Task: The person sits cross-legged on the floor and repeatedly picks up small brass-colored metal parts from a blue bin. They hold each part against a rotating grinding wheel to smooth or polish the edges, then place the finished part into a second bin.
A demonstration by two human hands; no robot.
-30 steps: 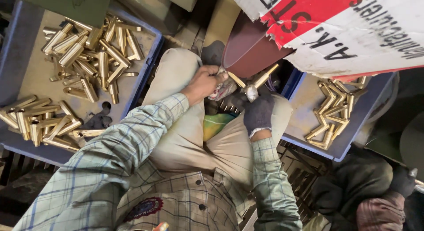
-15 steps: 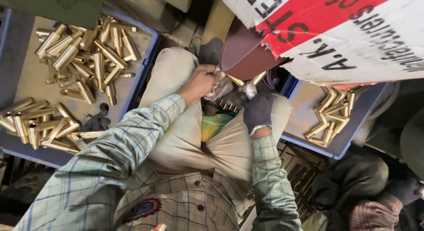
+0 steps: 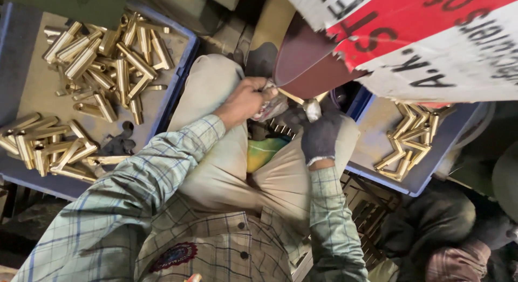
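Observation:
My bare left hand is closed around a crumpled pale rag and one end of a thin brass piece, above my knees. My right hand, in a dark glove, grips the other end at a small shiny fitting. Both hands hold the piece right under the edge of a dark maroon curved cover. The stretch of brass between the hands is partly hidden by the cover and my fingers.
A blue tray on my left holds several brass tubes and bent brass pieces. Another blue tray on my right holds several angled brass pieces. A red and white printed board overhangs the top right. Dark cloth bundles lie at the lower right.
The brass end that stuck out to the right of my gloved hand is now tucked under the maroon cover. Both hands stay together in the same place.

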